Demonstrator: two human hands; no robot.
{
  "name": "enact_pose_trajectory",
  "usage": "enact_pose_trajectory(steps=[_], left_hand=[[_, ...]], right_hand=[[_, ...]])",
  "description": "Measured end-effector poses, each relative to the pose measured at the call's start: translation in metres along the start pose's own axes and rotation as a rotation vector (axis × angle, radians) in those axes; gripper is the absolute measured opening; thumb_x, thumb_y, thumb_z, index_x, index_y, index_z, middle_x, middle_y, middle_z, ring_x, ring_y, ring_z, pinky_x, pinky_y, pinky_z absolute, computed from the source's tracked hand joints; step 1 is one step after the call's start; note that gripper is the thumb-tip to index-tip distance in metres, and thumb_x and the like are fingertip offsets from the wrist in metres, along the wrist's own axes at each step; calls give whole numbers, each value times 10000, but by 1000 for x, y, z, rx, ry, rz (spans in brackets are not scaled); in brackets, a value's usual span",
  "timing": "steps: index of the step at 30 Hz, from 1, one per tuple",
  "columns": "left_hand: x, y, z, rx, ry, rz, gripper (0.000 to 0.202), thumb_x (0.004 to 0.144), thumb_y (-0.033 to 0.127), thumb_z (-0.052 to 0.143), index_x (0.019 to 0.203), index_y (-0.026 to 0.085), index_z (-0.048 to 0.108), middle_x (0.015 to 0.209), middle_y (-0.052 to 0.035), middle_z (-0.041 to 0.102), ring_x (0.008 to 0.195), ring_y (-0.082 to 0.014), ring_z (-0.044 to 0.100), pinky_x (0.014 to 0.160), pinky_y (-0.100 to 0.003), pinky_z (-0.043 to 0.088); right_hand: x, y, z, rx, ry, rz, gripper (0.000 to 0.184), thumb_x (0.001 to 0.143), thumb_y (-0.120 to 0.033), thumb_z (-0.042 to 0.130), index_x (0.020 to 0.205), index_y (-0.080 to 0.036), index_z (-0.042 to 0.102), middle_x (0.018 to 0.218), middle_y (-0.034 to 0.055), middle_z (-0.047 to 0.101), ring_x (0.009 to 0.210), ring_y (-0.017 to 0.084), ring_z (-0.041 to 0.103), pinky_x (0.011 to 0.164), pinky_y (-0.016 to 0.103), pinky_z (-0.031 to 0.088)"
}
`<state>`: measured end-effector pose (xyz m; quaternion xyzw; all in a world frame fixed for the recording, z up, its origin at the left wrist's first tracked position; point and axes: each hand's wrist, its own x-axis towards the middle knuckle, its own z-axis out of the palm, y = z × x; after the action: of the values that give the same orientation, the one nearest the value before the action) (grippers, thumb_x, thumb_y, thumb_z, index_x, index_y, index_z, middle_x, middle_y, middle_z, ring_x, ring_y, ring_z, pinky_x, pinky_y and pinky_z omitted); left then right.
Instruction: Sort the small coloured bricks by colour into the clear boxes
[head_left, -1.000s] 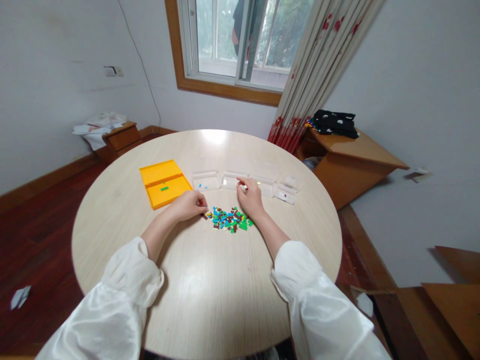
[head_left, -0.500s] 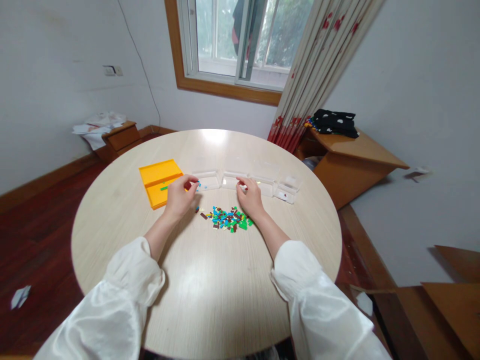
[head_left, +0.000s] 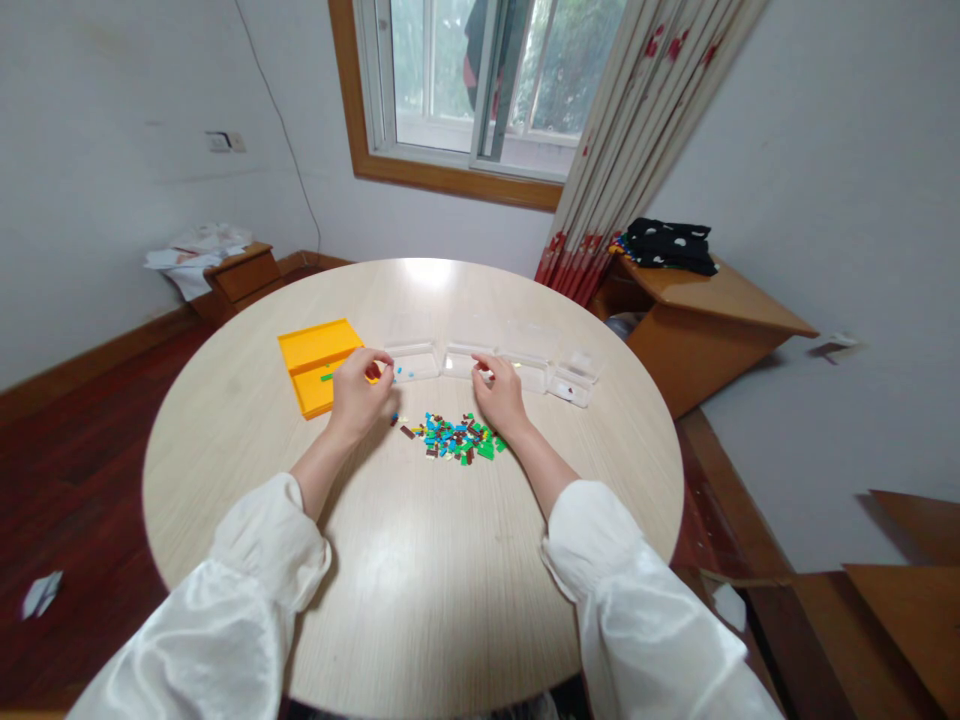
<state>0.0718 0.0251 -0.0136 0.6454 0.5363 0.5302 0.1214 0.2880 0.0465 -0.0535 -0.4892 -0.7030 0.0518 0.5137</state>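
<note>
A pile of small coloured bricks [head_left: 454, 438] lies in the middle of the round wooden table [head_left: 420, 560]. My left hand [head_left: 358, 392] hovers between the yellow tray [head_left: 319, 365] and a clear box [head_left: 412, 362], its fingers curled in a pinch; what they hold is too small to name. My right hand [head_left: 501, 395] rests behind the pile, fingertips pinched at the edge of another clear box [head_left: 463, 362], holding something tiny that I cannot make out. A green brick lies in the yellow tray, partly hidden by my left hand.
Two more clear boxes [head_left: 574, 385] stand to the right in the row. A low wooden cabinet [head_left: 705, 320] with dark cloth on it stands right of the table, beside a curtain [head_left: 637, 140]. A small wooden stand [head_left: 240, 272] with papers sits by the left wall.
My left hand has left the pile's left edge and moved up and left to the gap between the yellow tray and the first clear box. The right hand has stayed put.
</note>
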Motion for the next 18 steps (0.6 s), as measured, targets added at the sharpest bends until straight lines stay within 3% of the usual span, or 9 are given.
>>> enact_pose_trajectory(steps=[7,10,13,18], left_hand=[[2,-12,1,13,26,-20,155,729,185,523,771,170,671,789,-45,629,637,-139,511,650,-269,407],[4,-20,4,52,-21,19,240,750,242,542,929,167,683,997,-88,660,861,-199,571,800,-327,435],[3,-26,9,125,-97,91,381,758,289,560,1110,159,628,1188,-115,611,1097,-261,504,965,-426,368],[0,-29,12,164,-164,98,403,816,325,501,1170,152,588,1296,-131,542,1126,-277,471,981,-474,346]], right_hand=[[0,-1,0,-1,-1,-3,248,801,-174,479,990,-168,639,878,79,654,855,211,569,787,365,480],[0,-2,0,-7,8,-12,247,800,-168,475,982,-158,641,882,84,659,857,213,573,800,370,476],[0,-2,0,-2,8,-12,248,801,-169,471,980,-160,641,893,84,660,857,210,576,793,363,479],[0,-1,1,4,9,-10,245,798,-169,473,973,-169,643,890,79,660,860,210,576,789,362,480]])
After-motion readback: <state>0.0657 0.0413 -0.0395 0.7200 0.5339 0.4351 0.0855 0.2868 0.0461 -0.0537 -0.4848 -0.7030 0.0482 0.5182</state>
